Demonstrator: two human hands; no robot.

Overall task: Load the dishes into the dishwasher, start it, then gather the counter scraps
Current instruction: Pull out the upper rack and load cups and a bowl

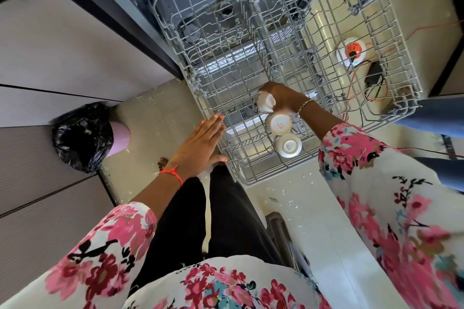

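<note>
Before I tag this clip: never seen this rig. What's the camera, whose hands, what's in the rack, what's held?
There is no robot here: a person works with bare hands, and the single picture comes from a wide-angle camera worn on the head, looking down. Below is the pulled-out dishwasher rack. The right hand grips a white cup over the rack. Two more cups sit upside down in it, the middle cup and the near cup, in a row toward the person. The left hand is flat, fingers straight, at the rack's left rim; contact is unclear. A black bin bag stands on the floor at left.
</note>
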